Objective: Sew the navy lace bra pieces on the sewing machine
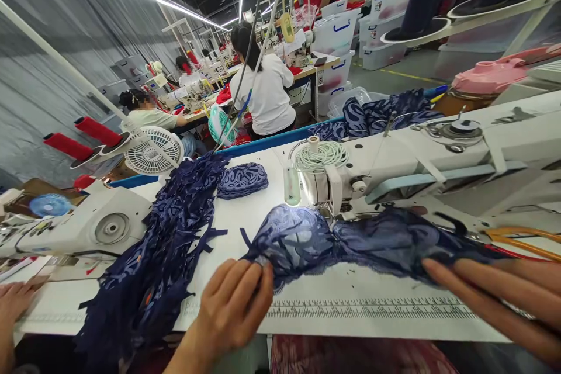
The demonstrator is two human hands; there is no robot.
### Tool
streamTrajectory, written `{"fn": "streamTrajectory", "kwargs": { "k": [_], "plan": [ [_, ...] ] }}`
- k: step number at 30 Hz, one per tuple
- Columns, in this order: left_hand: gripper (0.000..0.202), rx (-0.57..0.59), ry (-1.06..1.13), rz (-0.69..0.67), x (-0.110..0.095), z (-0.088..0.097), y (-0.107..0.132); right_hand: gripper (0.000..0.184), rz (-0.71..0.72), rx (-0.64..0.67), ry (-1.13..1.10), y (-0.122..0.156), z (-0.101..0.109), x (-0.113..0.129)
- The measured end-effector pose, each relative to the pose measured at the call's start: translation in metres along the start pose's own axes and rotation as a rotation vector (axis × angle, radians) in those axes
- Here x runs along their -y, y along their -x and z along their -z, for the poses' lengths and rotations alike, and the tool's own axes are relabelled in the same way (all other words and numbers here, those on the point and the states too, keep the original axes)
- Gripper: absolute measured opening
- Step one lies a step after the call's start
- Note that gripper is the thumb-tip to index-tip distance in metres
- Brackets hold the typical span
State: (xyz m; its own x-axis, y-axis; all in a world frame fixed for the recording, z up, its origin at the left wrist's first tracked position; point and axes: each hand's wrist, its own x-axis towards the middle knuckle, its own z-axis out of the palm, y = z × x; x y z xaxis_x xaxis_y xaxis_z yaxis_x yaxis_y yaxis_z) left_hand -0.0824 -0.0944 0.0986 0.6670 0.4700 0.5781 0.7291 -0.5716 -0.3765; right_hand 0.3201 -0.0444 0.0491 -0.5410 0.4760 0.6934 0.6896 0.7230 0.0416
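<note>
A navy lace bra [302, 239] is spread across the front of the white sewing machine [335, 184], both cups side by side under the machine head. My left hand [234, 301] is closed, pinching the lower outer edge of the left cup between thumb and fingers. On the other side, my right hand [495, 289] has its fingers stretched out, with the fingertips resting on the lower edge of the right cup and wing. A dark strap end curls up above the right wing. Part of the right hand runs out of view.
A long heap of navy lace pieces [175, 228] hangs over the table's front edge, beside a stack of lace cups [242, 180]. Orange-handled scissors [521, 236] lie at right. A printed ruler [350, 308] runs along the front edge. Another person's hand [20, 298] is at far left.
</note>
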Motion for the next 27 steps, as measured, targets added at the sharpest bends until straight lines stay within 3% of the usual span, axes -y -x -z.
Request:
{"fn": "streamTrajectory", "kwargs": {
  "k": [2, 4, 6, 9, 12, 15, 18, 22, 27],
  "plan": [
    [0.023, 0.098, 0.057, 0.043, -0.023, -0.01, 0.012, 0.038, 0.204, 0.021, 0.026, 0.006, -0.009, 0.008],
    [0.04, 0.122, 0.166, 0.109, -0.047, -0.027, 0.021, 0.029, 0.292, 0.064, 0.004, 0.003, -0.023, 0.016],
    [0.05, 0.105, 0.267, 0.141, -0.067, -0.047, 0.019, 0.028, 0.227, 0.115, -0.078, -0.008, -0.038, 0.027],
    [0.047, 0.098, 0.357, 0.122, -0.086, -0.074, 0.004, 0.038, 0.179, 0.187, -0.216, -0.027, -0.062, 0.044],
    [0.055, 0.217, 0.329, 0.182, -0.095, -0.092, -0.006, 0.034, 0.155, 0.182, -0.197, -0.028, -0.085, 0.052],
    [0.06, 0.337, 0.273, 0.288, -0.1, -0.096, -0.001, 0.03, 0.105, 0.199, -0.152, -0.014, -0.098, 0.046],
    [0.059, 0.364, 0.261, 0.313, -0.102, -0.092, 0.003, 0.033, 0.079, 0.245, -0.231, -0.011, -0.094, 0.036],
    [0.058, 0.269, 0.282, 0.232, -0.104, -0.093, -0.01, 0.025, -0.075, 0.298, -0.361, -0.039, -0.088, 0.032],
    [0.067, 0.264, 0.303, 0.168, -0.113, -0.103, -0.021, 0.017, -0.259, 0.527, -0.427, -0.07, -0.109, 0.036]
  ]
}}
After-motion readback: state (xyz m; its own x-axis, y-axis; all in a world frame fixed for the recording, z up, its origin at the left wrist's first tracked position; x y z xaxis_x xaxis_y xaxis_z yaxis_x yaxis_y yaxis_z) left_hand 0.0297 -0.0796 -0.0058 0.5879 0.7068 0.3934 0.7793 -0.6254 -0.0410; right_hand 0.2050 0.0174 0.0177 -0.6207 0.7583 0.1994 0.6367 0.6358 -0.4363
